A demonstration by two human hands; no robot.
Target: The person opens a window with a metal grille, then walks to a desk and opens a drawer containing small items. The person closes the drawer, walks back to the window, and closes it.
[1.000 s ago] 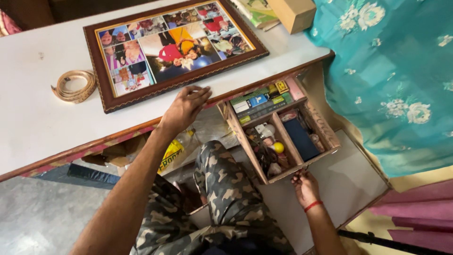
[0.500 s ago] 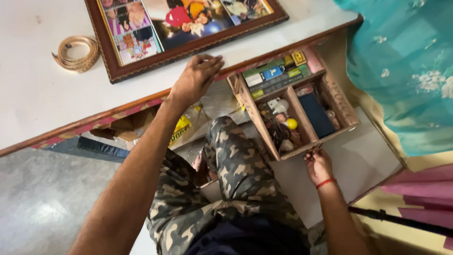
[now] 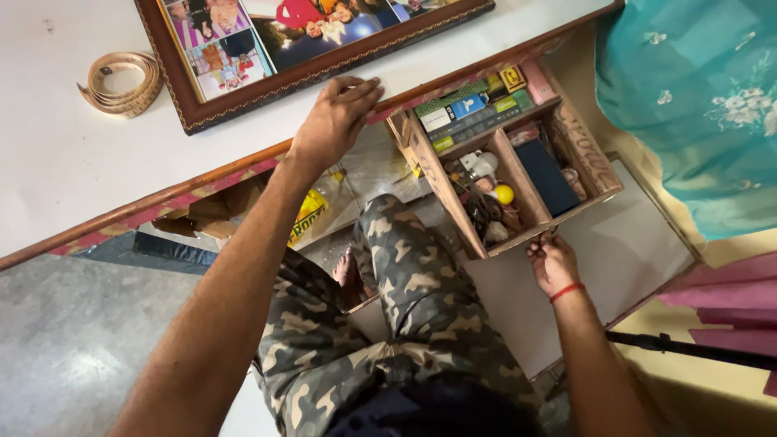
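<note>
Under the edge of the white table (image 3: 73, 186), a wooden drawer (image 3: 583, 150) stood pulled far out; its front lip was near the person's knee, and its back end was tucked beneath the tabletop. The right hand (image 3: 552, 260) was at the drawer's front edge with its fingers curled on the wood, so it seemed to be gripping the lip, though the fingertips were partly hidden and I could not be sure how tight the hold was. The left hand (image 3: 333, 121) lay flat and open on the table's rim, fingers spread, pressing down just beside the picture frame (image 3: 324, 69); it held nothing.

Inside the drawer were three parts; the back part held small boxes (image 3: 469, 113) in green, blue and yellow, and a pink one; the left part held a yellow ball (image 3: 503, 194), a white thing and some dark bits; the right part held a dark blue case (image 3: 547, 178).

As for how far things were, the drawer was already open wide and all its stuff could be seen; nothing had been lifted out yet, and both hands were free of small things.

Farther out, a rolled tape measure (image 3: 121, 81) sat on the table, well apart from the left hand; the person's legs in camouflage trousers (image 3: 405, 291) were below the drawer; a teal cloth with white flowers (image 3: 696, 105) hung at the right side; a yellow packet (image 3: 309, 214) lay under the table.
</note>
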